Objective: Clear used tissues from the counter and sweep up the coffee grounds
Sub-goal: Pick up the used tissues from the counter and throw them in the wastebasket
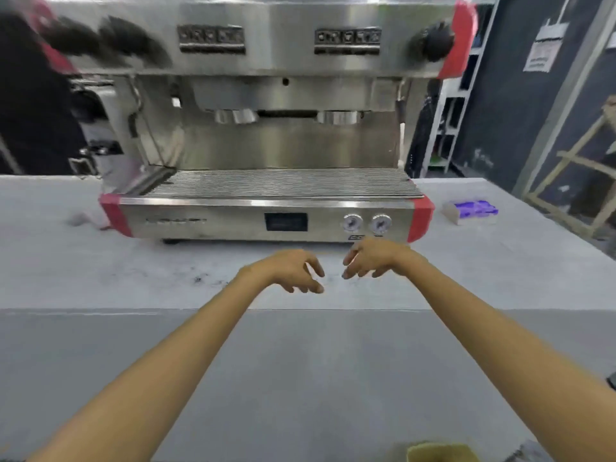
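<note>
Sweeping target: coffee grounds (200, 279), a dark scatter on the grey surface (100, 278), left of both hands and just before the espresso machine (266, 128). No tissue can be made out. Left hand (293, 270) and right hand (370, 258): each grip spread, fingers drooping, empty, nearly fingertip to fingertip. Advice: cup the grounds inward gently, or they will likely smear. Nearby: purple packet (471, 210) far right; yellow-green object (440, 452) at the near edge, unidentifiable. Nothing blocks the reach.
</note>
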